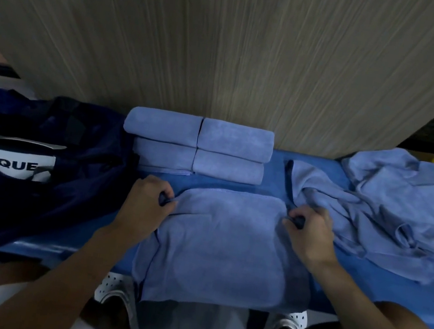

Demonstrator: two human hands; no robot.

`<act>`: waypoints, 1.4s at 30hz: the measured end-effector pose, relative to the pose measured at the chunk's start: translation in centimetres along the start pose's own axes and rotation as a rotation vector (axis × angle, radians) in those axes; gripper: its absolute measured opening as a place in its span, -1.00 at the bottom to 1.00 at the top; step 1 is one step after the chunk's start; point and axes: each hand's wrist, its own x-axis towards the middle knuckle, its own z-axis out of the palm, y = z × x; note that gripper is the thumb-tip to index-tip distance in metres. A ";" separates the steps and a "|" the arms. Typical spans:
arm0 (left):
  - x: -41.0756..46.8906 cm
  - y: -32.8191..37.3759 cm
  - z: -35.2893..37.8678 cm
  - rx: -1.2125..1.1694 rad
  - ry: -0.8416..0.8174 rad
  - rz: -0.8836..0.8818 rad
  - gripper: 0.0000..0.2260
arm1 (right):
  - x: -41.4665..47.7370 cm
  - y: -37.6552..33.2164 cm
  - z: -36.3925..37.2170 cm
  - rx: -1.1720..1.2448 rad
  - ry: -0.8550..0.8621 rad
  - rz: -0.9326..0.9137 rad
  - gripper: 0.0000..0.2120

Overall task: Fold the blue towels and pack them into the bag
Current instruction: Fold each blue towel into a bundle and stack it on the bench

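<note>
Right over the middle towel [223,244], both bare forearms are stretched out from the near side, angled slightly inward, wrists kept low. The left hand [145,201] is parked at that towel's far-left corner with fingers curled tight, and a bit of the hem is pinched between thumb and fingers. Same deal for the right hand [307,228] at the far-right corner: fingers curled, a dark fold of the edge is gripped. So neither hand is spread at all; both are clamped on cloth.

The towel itself looks like soft, fuzzy microfibre, pale blue, laid flat with rounded far corners, and its near end is draped off the blue table [394,289]. Just beyond it, a stack of folded towels [199,144] is lined up in neat rectangular bundles, two side by side in two rows. To the middle towel's right, a crumpled pile of unfolded towels [389,212] is heaped. To its left, the bag [23,191], floppy dark navy fabric with a white label, is slumped on the table. Behind all that, a wood-grain panel [229,39] can be seen. Below the towel's hanging end, white perforated shoes [112,289] are partly hidden.
</note>
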 end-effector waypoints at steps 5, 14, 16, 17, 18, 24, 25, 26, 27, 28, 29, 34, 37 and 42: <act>-0.2 0.1 -0.5 0.174 -0.028 0.032 -0.80 | -0.4 -0.4 -0.3 0.126 -0.024 -0.071 -0.77; 0.0 0.1 -1.0 0.101 -0.127 -0.028 -0.79 | -0.2 -0.7 -1.3 0.447 -0.080 0.107 -0.56; -0.2 0.2 -1.1 0.062 -0.114 -0.061 -0.80 | -0.2 -0.7 -1.4 0.456 -0.092 0.095 -0.70; -0.3 0.3 -1.2 0.038 -0.110 -0.083 -0.82 | -0.1 -0.7 -1.5 0.467 -0.094 0.104 -0.79; -0.4 0.4 -1.2 0.018 -0.108 -0.102 -0.84 | -0.1 -0.6 -1.4 0.472 -0.095 0.120 -0.75; -0.6 0.5 -1.0 -0.034 -0.023 -0.116 -0.89 | -0.2 -0.7 -1.6 0.505 -0.074 0.159 -0.59; -0.6 0.5 -1.1 -0.040 -0.006 -0.110 -0.89 | -0.2 -0.7 -1.5 0.506 -0.075 0.150 -0.62; -0.6 0.6 -1.1 -0.053 0.010 -0.109 -0.89 | -0.2 -0.7 -1.4 0.501 -0.086 0.136 -0.64; -0.6 0.6 -1.2 -0.069 0.023 -0.107 -0.88 | -0.3 -0.8 -1.4 0.493 -0.102 0.121 -0.63; -0.7 0.7 -1.3 -0.082 0.035 -0.103 -0.88 | -0.3 -0.8 -1.2 0.474 -0.122 0.094 -0.59; -0.7 0.8 -1.3 -0.088 0.046 -0.097 -0.87 | -0.4 -0.8 -1.1 0.440 -0.132 0.054 -0.54; -1.0 1.2 -1.5 -0.088 0.046 -0.078 -0.82 | -0.3 -0.9 -0.9 0.267 -0.076 -0.077 -0.48; -1.0 1.4 -1.6 -0.087 0.055 -0.071 -0.75 | -0.4 -0.8 -0.8 0.283 -0.104 -0.054 -0.48; -1.1 1.6 -1.9 -0.097 0.082 -0.064 -0.82 | -0.3 -0.8 -1.0 0.349 -0.070 -0.026 -0.50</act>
